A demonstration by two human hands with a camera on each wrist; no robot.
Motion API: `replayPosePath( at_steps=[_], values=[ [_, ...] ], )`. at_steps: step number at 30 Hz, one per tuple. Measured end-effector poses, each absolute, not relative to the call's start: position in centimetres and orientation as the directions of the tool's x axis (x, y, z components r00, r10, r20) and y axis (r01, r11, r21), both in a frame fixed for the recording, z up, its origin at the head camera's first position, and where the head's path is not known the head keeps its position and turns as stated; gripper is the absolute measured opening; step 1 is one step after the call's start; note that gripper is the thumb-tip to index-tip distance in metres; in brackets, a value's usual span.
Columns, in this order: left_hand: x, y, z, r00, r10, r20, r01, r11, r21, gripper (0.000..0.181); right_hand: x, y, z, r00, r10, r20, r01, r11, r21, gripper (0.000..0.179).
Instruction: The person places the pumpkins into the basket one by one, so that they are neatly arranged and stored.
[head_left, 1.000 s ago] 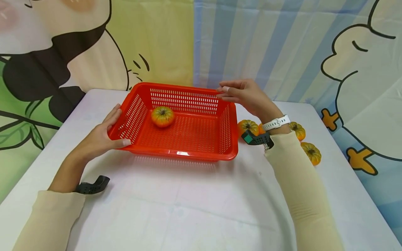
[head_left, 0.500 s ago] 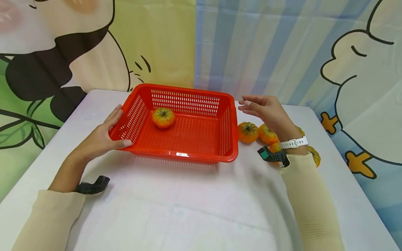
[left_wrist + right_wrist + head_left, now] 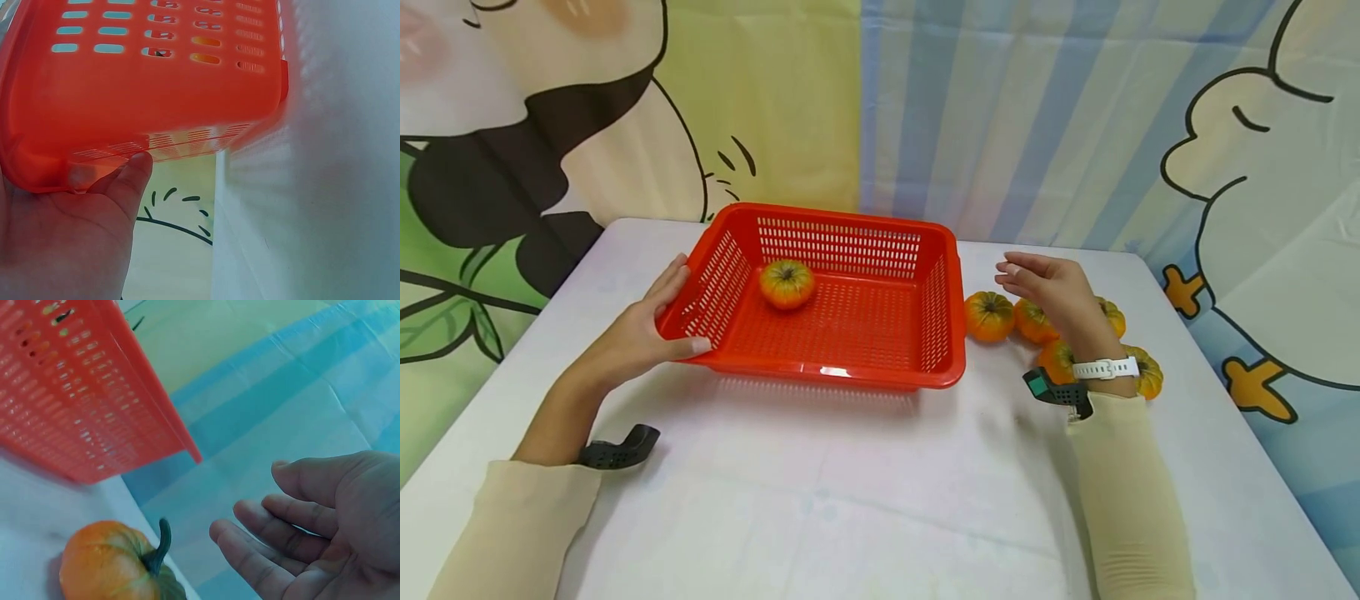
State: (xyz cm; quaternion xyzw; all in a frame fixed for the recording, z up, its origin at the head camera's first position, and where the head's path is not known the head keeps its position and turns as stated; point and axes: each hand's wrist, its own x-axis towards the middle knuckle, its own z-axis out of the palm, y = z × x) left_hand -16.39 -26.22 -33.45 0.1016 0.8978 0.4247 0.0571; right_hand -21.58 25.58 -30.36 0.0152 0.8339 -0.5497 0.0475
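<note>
My left hand (image 3: 636, 333) grips the left end of a red plastic basket (image 3: 842, 375), its thumb at the front rim. In the left wrist view the hand (image 3: 69, 244) wraps the corner of the basket's perforated wall (image 3: 125, 81). Inside the basket, towards the left, sits one small orange-green pumpkin (image 3: 787, 284). My right hand (image 3: 1056, 292) hovers right of the basket, fingers loosely bent and holding nothing. Below and around it lie several similar pumpkins (image 3: 989, 317). The right wrist view has the hand (image 3: 300, 531) apart from the nearest pumpkin (image 3: 109, 565), which has a dark green stem.
A white-covered table (image 3: 820, 483) bears the basket and pumpkins. Its far edge meets a cartoon-printed cloth backdrop (image 3: 940, 108). One loose pumpkin lies close against the basket's right side; another (image 3: 1148, 373) sits near the right forearm.
My right hand has moved from above the basket's back right corner to the right and down, over the loose pumpkins. The left hand and the pumpkin in the basket have stayed put.
</note>
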Motion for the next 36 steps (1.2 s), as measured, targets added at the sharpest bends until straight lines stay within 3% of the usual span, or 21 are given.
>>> replayPosePath(
  at_steps=[10, 18, 36],
  values=[
    [-16.4, -26.2, -33.4, -0.974, 0.224, -0.017, 0.131, 0.63, 0.765, 0.104, -22.0, 26.9, -31.7, -0.988, -0.007, -0.154, 0.131, 0.485, -0.865, 0.053],
    [-16.4, -26.1, -33.5, -0.974, 0.224, -0.017, 0.131, 0.627, 0.768, 0.104, -22.9, 27.3, -32.1, -0.975, -0.096, -0.199, 0.109, 0.574, -0.812, 0.062],
    [-16.6, -26.3, -33.5, -0.976, 0.218, -0.027, 0.125, 0.651, 0.749, 0.103, -23.6, 26.1, -31.9, -0.933, -0.2, -0.3, 0.064, 0.727, -0.683, 0.044]
  ],
)
